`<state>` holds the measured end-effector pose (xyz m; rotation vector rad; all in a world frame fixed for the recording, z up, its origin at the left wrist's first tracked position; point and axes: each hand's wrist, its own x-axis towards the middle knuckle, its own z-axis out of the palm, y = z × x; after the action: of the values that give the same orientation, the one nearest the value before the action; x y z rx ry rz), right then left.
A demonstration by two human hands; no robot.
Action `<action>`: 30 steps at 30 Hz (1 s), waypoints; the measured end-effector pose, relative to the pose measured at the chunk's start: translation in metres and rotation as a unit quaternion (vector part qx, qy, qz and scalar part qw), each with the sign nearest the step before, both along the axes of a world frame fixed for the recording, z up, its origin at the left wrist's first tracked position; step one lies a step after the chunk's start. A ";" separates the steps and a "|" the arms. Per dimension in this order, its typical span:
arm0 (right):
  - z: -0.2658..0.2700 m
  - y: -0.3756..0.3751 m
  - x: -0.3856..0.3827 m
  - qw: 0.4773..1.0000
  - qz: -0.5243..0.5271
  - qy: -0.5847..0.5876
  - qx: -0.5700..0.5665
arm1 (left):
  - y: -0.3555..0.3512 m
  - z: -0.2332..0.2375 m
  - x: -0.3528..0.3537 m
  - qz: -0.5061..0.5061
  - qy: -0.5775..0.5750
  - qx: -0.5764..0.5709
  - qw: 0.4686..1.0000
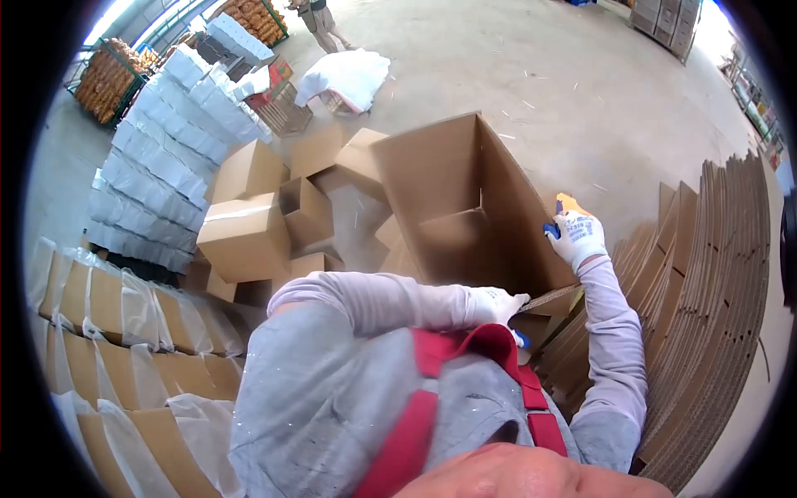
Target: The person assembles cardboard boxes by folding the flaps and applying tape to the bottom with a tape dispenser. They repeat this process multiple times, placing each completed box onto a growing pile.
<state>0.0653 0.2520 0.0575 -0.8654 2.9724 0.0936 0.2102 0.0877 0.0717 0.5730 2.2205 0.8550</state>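
A large open cardboard box [427, 170] lies tilted in front of me, its inside facing up. At its near edge, my left hand [496, 305] in a white glove is closed on the cardboard, with the fingers partly hidden behind it. My right hand [579, 236], in a white glove with blue print and blue fingertips, is closed at the box's right edge. A small yellow-orange thing [569, 204] shows in that hand; its kind is not clear.
Flattened cardboard sheets [706, 315] stand in a long stack to my right. Several smaller cardboard boxes [245, 232] lie in a heap on the left. Beyond them rise white wrapped packs [158, 149]; bagged cartons [141, 373] stand at lower left. Another person [322, 25] stands far back.
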 end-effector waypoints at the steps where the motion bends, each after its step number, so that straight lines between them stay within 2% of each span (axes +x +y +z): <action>1: 0.001 0.006 0.001 0.999 0.011 -0.004 -0.032 | -0.004 -0.008 -0.006 0.013 -0.052 -0.044 0.998; 2: 0.005 0.014 0.003 0.998 0.018 -0.008 -0.064 | -0.012 -0.014 -0.017 0.023 -0.104 -0.089 0.990; 3: 0.007 0.016 -0.001 0.998 -0.019 -0.039 -0.053 | -0.023 -0.012 -0.025 -0.006 -0.099 -0.126 0.987; 4: 0.008 0.016 -0.003 0.998 -0.003 -0.040 -0.056 | -0.040 -0.041 -0.038 -0.020 -0.156 -0.077 0.984; 6: 0.009 0.007 -0.006 0.999 0.000 -0.030 -0.043 | -0.053 -0.043 -0.059 0.025 -0.261 -0.038 0.964; 7: 0.009 0.006 -0.005 0.999 -0.002 -0.029 -0.045 | -0.051 -0.041 -0.066 0.022 -0.304 -0.064 0.950; 8: 0.008 0.006 -0.003 0.999 -0.001 -0.023 -0.039 | -0.052 -0.040 -0.061 0.019 -0.301 -0.068 0.951; 10: 0.004 0.012 0.005 0.999 -0.012 -0.020 -0.035 | -0.047 -0.030 -0.022 -0.064 -0.195 -0.063 0.977; 11: 0.003 0.018 0.006 0.998 -0.019 -0.031 -0.052 | -0.055 -0.053 -0.006 -0.066 -0.168 -0.077 0.980; 13: 0.000 0.023 0.005 0.995 -0.025 -0.031 -0.089 | -0.071 -0.051 -0.017 -0.089 -0.229 -0.095 0.965; 14: 0.001 0.021 0.005 0.996 -0.027 -0.032 -0.083 | -0.081 -0.044 -0.040 -0.076 -0.396 -0.081 0.911; 15: 0.003 0.014 0.003 0.996 -0.018 -0.029 -0.080 | -0.102 -0.078 -0.070 -0.219 -0.341 0.013 0.914; 16: 0.006 0.007 0.002 0.996 -0.011 -0.024 -0.080 | -0.103 -0.081 -0.084 -0.222 -0.350 -0.003 0.910; 17: 0.000 -0.001 -0.001 1.000 0.014 0.000 -0.027 | -0.104 -0.083 -0.098 -0.224 -0.359 -0.019 0.906; 19: -0.003 0.001 0.002 0.999 -0.005 0.006 -0.041 | -0.091 -0.065 -0.096 -0.082 -0.482 -0.120 0.864; 20: -0.003 0.005 0.002 0.998 -0.022 0.007 -0.058 | -0.080 -0.047 -0.071 -0.084 -0.316 -0.133 0.936; 22: -0.001 0.014 0.001 0.997 -0.053 -0.009 -0.062 | -0.084 -0.017 -0.017 -0.105 -0.144 -0.097 0.979; 23: -0.005 0.016 0.001 0.995 -0.042 0.008 -0.085 | -0.097 -0.022 -0.016 -0.115 -0.158 -0.099 0.976; 25: -0.012 0.017 0.002 0.989 -0.031 0.035 -0.138 | -0.128 -0.059 -0.032 -0.157 -0.233 -0.006 0.960; 26: -0.012 0.012 0.007 0.985 -0.028 0.047 -0.165 | -0.154 -0.096 -0.064 -0.085 -0.479 -0.041 0.873; 27: -0.010 0.008 0.011 0.991 -0.020 0.031 -0.130 | -0.153 -0.102 -0.101 -0.144 -0.504 -0.195 0.829; 28: -0.005 0.002 0.010 0.995 -0.014 0.029 -0.099 | -0.145 -0.108 -0.121 -0.266 -0.276 -0.267 0.884; 29: -0.006 -0.006 0.010 0.997 -0.046 0.008 -0.066 | -0.120 -0.065 -0.132 -0.228 -0.236 -0.394 0.858; 30: 0.001 -0.010 0.011 0.997 -0.064 -0.019 -0.026 | -0.115 -0.064 -0.140 -0.318 -0.109 -0.366 0.868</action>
<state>0.0765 0.2423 0.0588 -0.6706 2.9978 -0.0036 0.0702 -0.0277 0.0075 0.7072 1.7673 -0.2613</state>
